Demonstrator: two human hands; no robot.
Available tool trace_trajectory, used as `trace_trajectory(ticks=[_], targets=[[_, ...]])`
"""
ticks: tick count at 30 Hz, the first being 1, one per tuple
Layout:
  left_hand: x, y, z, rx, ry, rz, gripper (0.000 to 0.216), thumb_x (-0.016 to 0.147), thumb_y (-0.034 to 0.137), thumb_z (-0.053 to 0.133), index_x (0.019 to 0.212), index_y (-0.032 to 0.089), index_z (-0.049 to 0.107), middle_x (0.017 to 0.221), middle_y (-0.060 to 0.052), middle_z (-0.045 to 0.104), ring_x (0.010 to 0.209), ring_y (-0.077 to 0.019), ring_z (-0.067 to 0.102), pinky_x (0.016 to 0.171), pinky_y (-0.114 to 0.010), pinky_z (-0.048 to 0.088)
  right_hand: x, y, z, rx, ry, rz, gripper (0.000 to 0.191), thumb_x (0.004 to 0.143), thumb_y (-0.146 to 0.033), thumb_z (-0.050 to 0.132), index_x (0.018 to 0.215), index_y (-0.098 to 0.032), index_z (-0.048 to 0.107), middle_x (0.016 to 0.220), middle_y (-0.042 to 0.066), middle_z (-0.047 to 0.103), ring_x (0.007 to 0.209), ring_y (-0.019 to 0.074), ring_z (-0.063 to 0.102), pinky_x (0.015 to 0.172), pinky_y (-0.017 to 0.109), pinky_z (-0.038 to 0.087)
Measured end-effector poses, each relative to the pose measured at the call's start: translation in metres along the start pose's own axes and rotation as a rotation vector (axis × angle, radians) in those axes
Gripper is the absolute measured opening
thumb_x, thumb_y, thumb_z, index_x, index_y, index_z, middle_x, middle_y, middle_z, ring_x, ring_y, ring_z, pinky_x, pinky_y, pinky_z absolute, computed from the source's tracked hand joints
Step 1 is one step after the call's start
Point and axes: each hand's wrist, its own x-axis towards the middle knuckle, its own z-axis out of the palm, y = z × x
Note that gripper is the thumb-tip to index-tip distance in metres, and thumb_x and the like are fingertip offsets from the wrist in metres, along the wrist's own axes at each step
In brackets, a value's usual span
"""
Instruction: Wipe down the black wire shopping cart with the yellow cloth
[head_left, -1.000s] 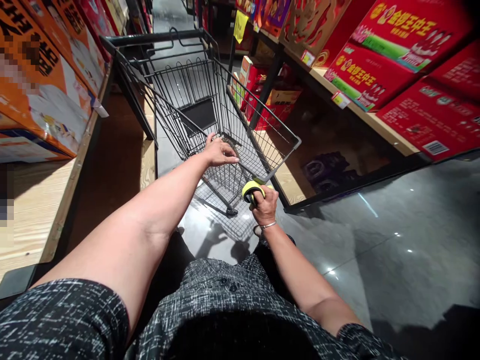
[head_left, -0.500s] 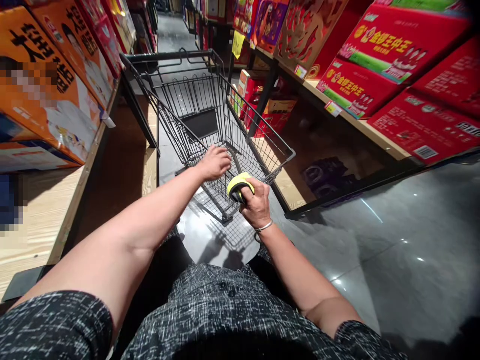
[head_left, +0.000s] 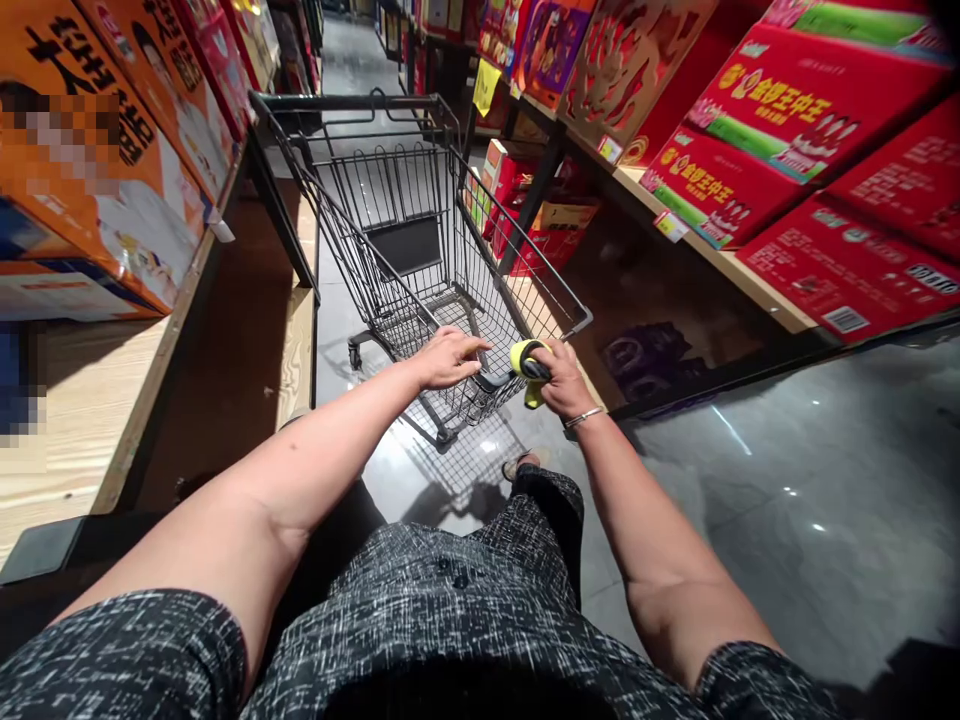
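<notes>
A black wire shopping cart (head_left: 405, 245) stands in front of me in the aisle, its near end close to my hands. My left hand (head_left: 452, 358) is over the cart's near end, fingers stretched out and holding nothing. Whether it touches the wire rim I cannot tell. My right hand (head_left: 566, 382) grips a bunched yellow cloth (head_left: 517, 356) with a black edge, just right of the cart's near corner. Part of the cloth is hidden in the fingers. A bracelet circles my right wrist.
Orange boxes (head_left: 142, 180) sit on a wooden shelf (head_left: 67, 440) close on the left. Red cartons (head_left: 795, 100) are stacked on the right shelf, with red boxes (head_left: 551, 245) lower down. My foot (head_left: 523, 462) rests on the shiny grey floor (head_left: 720, 540) near the cart's wheels.
My right hand has moved right with the cloth, away from the left hand. My left hand has shifted slightly right and down, its fingers straighter. My foot has come into view.
</notes>
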Motion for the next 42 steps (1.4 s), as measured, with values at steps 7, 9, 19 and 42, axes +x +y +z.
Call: trace_trajectory(ticks=[7,9,19,42], targets=[[-0.027,-0.005,-0.006,0.009,0.019,0.061,0.033,0.095,0.055,0.058,0.099,0.031,0.080,0.097,-0.001,0.077,0.102,-0.0208,0.065,0.122,-0.046,0.018,0.032,0.069,-0.017,-0.158,-0.009,0.048,0.053,0.065,-0.003,0.056,0.110,-0.025,0.075,0.130,0.007,0.060,0.104,0.0250,0.047,0.096,0.045,0.047],[-0.032,-0.010,-0.007,0.010,0.031,0.056,0.030,0.093,0.054,0.064,0.100,0.032,0.081,0.094,-0.001,0.077,0.102,-0.0204,0.065,0.123,-0.046,0.016,0.031,0.061,-0.013,-0.165,0.019,0.058,0.057,0.064,-0.001,0.056,0.113,-0.025,0.073,0.131,0.008,0.060,0.104,0.0252,0.047,0.096,0.044,0.047],[-0.049,-0.030,-0.017,-0.038,0.027,0.058,0.025,0.090,0.051,0.067,0.091,0.029,0.081,0.092,0.001,0.076,0.110,-0.0217,0.061,0.126,-0.053,0.005,-0.015,-0.104,0.044,0.088,0.111,0.028,0.051,0.071,-0.008,0.062,0.119,-0.023,0.071,0.131,0.012,0.055,0.116,0.0293,0.050,0.100,0.045,0.044],[-0.069,-0.047,-0.012,0.089,0.335,-0.090,0.047,0.090,0.044,0.055,0.050,0.020,0.050,0.059,0.002,0.056,0.082,-0.0170,0.057,0.124,-0.052,0.023,-0.025,-0.128,0.112,0.030,0.250,-0.270,0.030,0.082,-0.019,0.068,0.110,-0.030,0.071,0.130,0.008,0.054,0.116,0.0274,0.048,0.103,0.045,0.046]])
